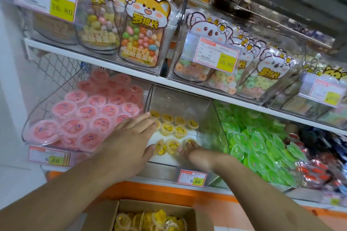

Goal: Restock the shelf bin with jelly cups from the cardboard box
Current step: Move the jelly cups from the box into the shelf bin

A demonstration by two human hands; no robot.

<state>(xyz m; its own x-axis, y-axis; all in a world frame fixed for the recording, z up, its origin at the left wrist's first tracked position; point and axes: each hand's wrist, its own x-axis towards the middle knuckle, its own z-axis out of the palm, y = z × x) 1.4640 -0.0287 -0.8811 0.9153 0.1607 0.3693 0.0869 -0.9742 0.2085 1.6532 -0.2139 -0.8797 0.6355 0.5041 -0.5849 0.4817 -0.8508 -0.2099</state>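
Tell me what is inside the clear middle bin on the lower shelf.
The clear middle bin holds yellow jelly cups in loose rows on its white floor, far from full. The left hand and right hand reach in and cover some cups; the count beneath them cannot be seen.

Two bare forearms, left hand, right hand, no sleeves showed, right hand was motion-blurred
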